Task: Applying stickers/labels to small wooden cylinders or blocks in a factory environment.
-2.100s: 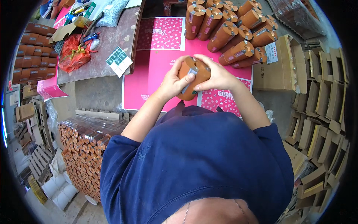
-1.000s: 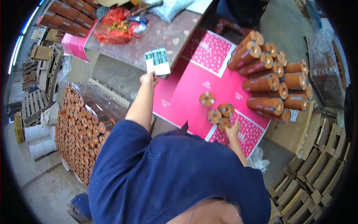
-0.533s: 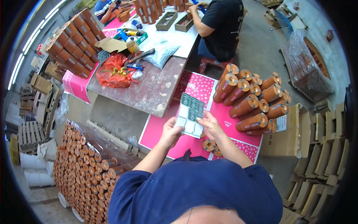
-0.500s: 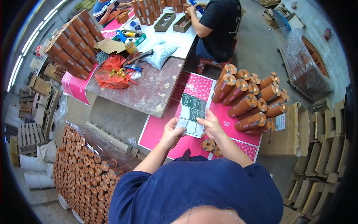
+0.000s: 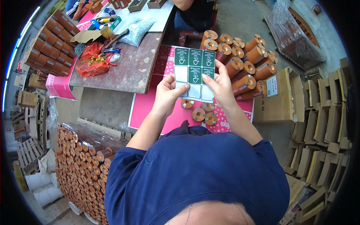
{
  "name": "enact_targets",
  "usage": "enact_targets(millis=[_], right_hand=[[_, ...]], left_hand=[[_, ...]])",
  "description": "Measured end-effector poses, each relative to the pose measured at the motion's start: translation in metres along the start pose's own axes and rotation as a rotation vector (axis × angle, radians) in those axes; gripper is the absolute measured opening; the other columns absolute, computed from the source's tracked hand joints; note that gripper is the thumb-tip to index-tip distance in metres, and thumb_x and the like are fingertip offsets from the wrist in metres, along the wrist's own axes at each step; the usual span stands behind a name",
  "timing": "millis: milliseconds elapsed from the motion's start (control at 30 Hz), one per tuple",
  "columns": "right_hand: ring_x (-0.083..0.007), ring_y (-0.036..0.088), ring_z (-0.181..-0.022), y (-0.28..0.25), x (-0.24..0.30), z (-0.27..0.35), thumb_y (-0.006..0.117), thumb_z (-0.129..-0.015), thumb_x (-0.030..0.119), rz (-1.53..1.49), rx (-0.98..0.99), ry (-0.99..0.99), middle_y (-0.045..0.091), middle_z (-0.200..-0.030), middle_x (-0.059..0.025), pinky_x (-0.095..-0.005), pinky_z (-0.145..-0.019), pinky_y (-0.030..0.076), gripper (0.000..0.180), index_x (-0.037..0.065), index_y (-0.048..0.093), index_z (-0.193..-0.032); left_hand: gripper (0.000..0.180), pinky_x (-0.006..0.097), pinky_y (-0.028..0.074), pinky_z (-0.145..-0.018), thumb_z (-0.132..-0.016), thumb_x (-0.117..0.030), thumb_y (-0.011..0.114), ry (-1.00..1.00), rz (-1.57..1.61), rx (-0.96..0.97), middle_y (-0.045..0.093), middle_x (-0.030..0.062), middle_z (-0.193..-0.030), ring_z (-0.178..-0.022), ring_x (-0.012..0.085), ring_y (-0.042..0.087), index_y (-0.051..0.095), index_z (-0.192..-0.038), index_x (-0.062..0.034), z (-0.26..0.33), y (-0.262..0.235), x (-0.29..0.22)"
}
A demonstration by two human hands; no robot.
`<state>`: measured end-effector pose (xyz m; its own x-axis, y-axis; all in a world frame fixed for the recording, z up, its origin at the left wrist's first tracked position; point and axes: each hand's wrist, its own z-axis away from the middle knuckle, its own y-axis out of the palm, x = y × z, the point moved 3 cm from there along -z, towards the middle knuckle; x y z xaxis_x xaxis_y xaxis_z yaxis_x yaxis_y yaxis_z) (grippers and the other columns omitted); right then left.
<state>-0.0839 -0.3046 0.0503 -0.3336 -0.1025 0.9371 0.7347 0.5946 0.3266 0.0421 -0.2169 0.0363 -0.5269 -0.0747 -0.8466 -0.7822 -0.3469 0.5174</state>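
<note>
A sheet of labels (image 5: 195, 70) is held up in front of me, spread between both hands. Green labels with white print fill its upper part; the lower spaces and one at the left are bare white. My left hand (image 5: 167, 94) pinches the lower left edge, thumb on the front. My right hand (image 5: 222, 85) grips the right edge, its thumb lying across a green label. Beneath the sheet, several short brown cylinders (image 5: 198, 114) with holes in their ends stand on a pink printed sheet (image 5: 146, 112). Taller brown cylinders (image 5: 243, 84) stand grouped beyond my right hand.
At left, a worktable (image 5: 123, 71) bears a red plastic bag (image 5: 88, 65), a bag of small pieces (image 5: 137, 33) and stacked brown cylinders (image 5: 52, 41). A cardboard box (image 5: 279, 101) stands at right. Many cylinders (image 5: 82, 168) are piled lower left. A person (image 5: 191, 15) sits beyond the table.
The label sheet has come up and turned more squarely toward me, with both hands still on it. My view has shifted, so the table and cylinders appear higher and further left.
</note>
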Motion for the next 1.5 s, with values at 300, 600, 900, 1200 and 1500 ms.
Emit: enact_targets(millis=[300, 600, 900, 1200, 1500], right_hand=[[-0.023, 0.049, -0.08, 0.013, 0.034, 0.025, 0.063, -0.065, 0.005, 1.184, 0.047, -0.753, 0.054, -0.079, -0.0047, -0.0344, -0.072, 0.038, 0.019, 0.006, 0.058, -0.083], [-0.022, 0.054, -0.068, 0.019, 0.034, 0.03, 0.061, -0.065, 0.006, 1.239, 0.147, -0.835, 0.057, -0.073, -0.0064, -0.0358, -0.071, 0.041, 0.014, 0.003, 0.059, -0.079], [-0.0266, 0.056, -0.065, 0.02, 0.035, 0.023, 0.06, -0.065, 0.002, 1.189, 0.167, -0.778, 0.058, -0.07, -0.011, -0.0359, -0.064, 0.044, 0.011, 0.001, 0.056, -0.075], [-0.0097, 0.053, -0.068, 0.006, 0.012, 0.008, 0.051, -0.08, 0.004, 0.423, 0.084, -0.107, 0.057, -0.074, -0.0044, -0.0227, -0.063, 0.042, 0.006, 0.0, 0.055, -0.083], [-0.0083, 0.055, -0.073, -0.004, -0.006, 0.007, 0.046, -0.086, 0.007, 0.022, 0.065, 0.13, 0.057, -0.082, -0.0032, -0.0233, -0.067, 0.046, 0.009, 0.002, 0.051, -0.09]], left_hand=[[0.04, 0.023, 0.047, -0.073, -0.072, 0.008, 0.058, 0.187, -0.213, 0.015, 0.059, 0.0099, -0.092, -0.084, 0.0118, 0.057, 0.04, -0.107, 0.0014, 0.012, 0.022, -0.004], [0.042, 0.02, 0.045, -0.067, -0.073, 0.007, 0.058, 0.373, -0.651, -0.038, 0.06, 0.0087, -0.086, -0.08, 0.0095, 0.057, 0.037, -0.11, 0.0003, 0.022, 0.027, -0.01], [0.042, 0.022, 0.046, -0.067, -0.072, 0.006, 0.058, 0.418, -0.615, -0.053, 0.059, 0.0091, -0.085, -0.081, 0.0113, 0.057, 0.038, -0.109, 0.0002, 0.018, 0.023, -0.008], [0.033, 0.022, 0.046, -0.068, -0.072, 0.006, 0.057, 0.156, -0.258, -0.277, 0.06, 0.01, -0.087, -0.076, 0.012, 0.058, 0.042, -0.101, 0.0022, -0.013, -0.031, 0.02], [0.034, 0.025, 0.048, -0.062, -0.071, 0.005, 0.058, 0.279, -0.213, -0.641, 0.058, 0.0088, -0.084, -0.071, 0.0146, 0.057, 0.043, -0.101, -0.0014, -0.078, -0.194, 0.039]])
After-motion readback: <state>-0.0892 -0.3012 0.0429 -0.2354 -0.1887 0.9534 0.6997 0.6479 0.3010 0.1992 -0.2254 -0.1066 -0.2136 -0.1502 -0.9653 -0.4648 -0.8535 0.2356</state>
